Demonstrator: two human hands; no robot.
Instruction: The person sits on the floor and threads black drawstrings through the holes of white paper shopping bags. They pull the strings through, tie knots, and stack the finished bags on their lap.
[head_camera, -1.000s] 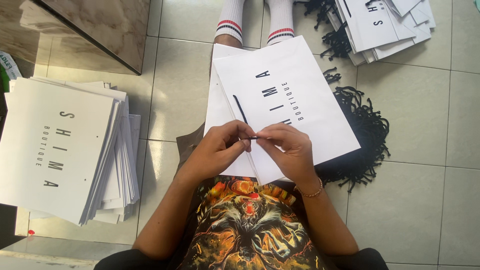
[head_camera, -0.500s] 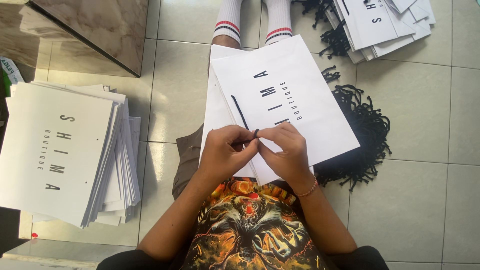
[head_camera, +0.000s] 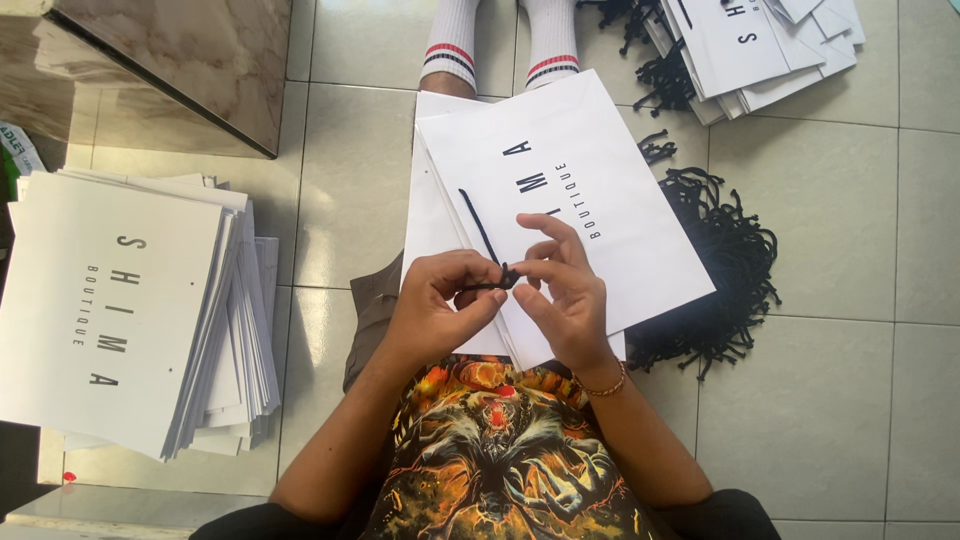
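On the tiled floor, a big stack of flat white paper bags lies at the person's left, and a smaller, messier pile sits at the upper right. A heap of black cords spreads just right of the person's lap, partly under the bag being worked. That bag, white and flat, rests on the person's outstretched legs, tilted, its near edge under the hands. A thin black cord runs across its face from the upper left down to the fingers. Both forearms come up from the bottom and bend inward, so the hands meet over the bag's lower edge. The left hand is curled, thumb and forefinger pinching the cord's end. The right hand touches it fingertip to fingertip, thumb and forefinger pinching the same cord at a small knot, the other fingers loosely fanned. A thin bracelet circles the right wrist.
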